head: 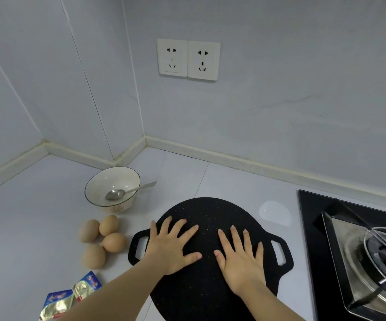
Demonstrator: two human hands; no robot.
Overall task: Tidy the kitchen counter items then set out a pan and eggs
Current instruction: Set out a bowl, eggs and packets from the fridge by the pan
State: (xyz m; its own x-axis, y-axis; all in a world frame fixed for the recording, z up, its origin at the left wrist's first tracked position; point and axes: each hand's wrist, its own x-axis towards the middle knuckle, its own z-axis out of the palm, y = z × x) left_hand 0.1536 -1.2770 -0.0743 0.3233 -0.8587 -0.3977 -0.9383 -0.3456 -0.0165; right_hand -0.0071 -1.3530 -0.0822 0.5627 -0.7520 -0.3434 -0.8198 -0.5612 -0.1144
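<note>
Both hands, left hand (172, 247) and right hand (240, 258), lie flat, fingers spread, gripping nothing, on the black griddle pan (210, 212) set on the counter. At nine o'clock, four eggs (101, 239) wait; beyond, bowl (99, 181) with spoon (127, 192). Setting-out looks nearly done.

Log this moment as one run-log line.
left hand: flat on pan | right hand: flat on pan | eggs: four, left of pan | bowl: spoon inside
</note>
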